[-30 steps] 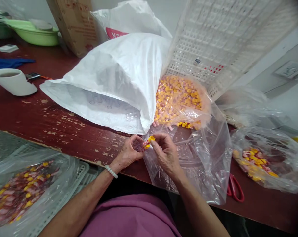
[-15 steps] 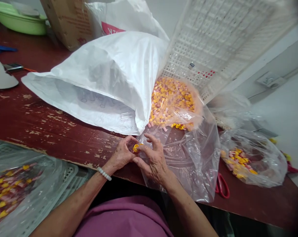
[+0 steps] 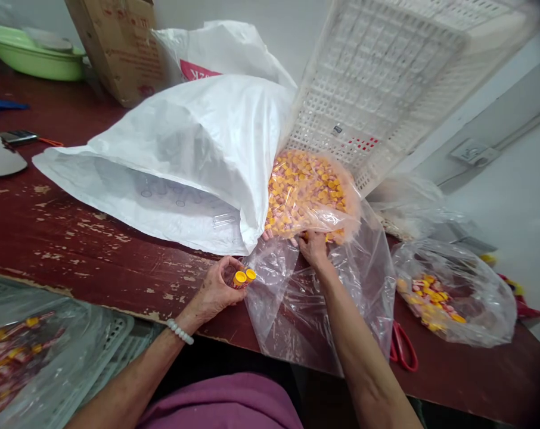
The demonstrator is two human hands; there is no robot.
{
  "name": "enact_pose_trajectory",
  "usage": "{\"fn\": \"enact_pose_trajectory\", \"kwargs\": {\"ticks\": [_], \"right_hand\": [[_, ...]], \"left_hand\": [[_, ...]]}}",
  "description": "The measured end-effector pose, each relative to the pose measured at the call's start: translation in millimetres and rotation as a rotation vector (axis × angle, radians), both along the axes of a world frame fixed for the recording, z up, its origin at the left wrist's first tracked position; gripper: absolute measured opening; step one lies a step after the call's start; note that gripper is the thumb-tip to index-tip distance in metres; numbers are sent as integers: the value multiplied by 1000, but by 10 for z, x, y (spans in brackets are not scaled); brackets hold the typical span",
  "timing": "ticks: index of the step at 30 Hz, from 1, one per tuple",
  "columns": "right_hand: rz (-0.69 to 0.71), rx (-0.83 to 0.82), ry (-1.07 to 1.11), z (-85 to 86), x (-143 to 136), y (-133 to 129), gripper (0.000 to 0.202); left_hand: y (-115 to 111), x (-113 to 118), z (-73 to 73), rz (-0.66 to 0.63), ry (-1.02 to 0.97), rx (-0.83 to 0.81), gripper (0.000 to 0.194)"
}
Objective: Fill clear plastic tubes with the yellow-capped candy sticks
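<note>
My left hand (image 3: 220, 285) is closed around a few clear tubes, and two yellow caps (image 3: 245, 276) top them, facing up. My right hand (image 3: 313, 247) reaches into the mouth of a clear plastic bag (image 3: 315, 190) heaped with small yellow-and-pink caps. Its fingertips are hidden among the caps and plastic, so what they grip is unclear. To the left of the heap lies a big white sack (image 3: 207, 137), its opening turned toward me. Several clear tubes (image 3: 224, 220) show inside that opening.
A white plastic crate (image 3: 368, 83) leans behind the caps. To the right lie red-handled scissors (image 3: 403, 347) and another clear bag (image 3: 484, 298) holding yellow-topped pieces. At lower left, a bag of yellow-capped tubes (image 3: 11, 357) rests in a crate below the table edge.
My right hand has left the tubes beside my left hand and moved up and right into the bag of caps. My left hand keeps hold of the tubes.
</note>
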State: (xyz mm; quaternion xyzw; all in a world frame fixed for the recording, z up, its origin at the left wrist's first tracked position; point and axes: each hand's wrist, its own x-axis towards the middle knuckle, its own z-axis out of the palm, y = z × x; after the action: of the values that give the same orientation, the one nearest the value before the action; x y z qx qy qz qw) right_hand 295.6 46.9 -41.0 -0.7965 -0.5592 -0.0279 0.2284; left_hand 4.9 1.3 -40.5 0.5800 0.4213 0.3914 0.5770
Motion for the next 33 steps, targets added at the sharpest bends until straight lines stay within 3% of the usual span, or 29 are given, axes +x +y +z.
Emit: {"fn": "enact_pose_trajectory", "kwargs": {"ticks": [4,9,10,12,14,18,21,23,30,33], "right_hand": [[10,-50,-14,50,-24,18,20],[19,2,46,248,-223,-461,27],[67,36,91,312,-347,-583,29],[292,170,292,452,-671,-789,26],[481,198,393,582,-1021,-904,19],[703,208,338,721,-1430,-893,15],[698,211,327,739,-1428,-847,32],[640,246,329,721,-1378,-840,31],[678,203,26,490,-1487,-886,49],[698,182,70,440,-1447,-846,48]], "left_hand": [[6,10,-20,8,16,16,34],[21,21,-96,-5,2,55,35],[23,20,-108,-10,-7,65,35],[25,18,-122,-20,-17,83,37],[24,13,-122,-24,-21,99,38],[21,-2,-107,-61,-14,134,38],[19,-7,-114,-91,-32,138,38],[19,-6,-125,-81,-34,138,38],[24,-7,-24,-101,-51,102,35],[24,-1,20,-90,-35,85,33]]}}
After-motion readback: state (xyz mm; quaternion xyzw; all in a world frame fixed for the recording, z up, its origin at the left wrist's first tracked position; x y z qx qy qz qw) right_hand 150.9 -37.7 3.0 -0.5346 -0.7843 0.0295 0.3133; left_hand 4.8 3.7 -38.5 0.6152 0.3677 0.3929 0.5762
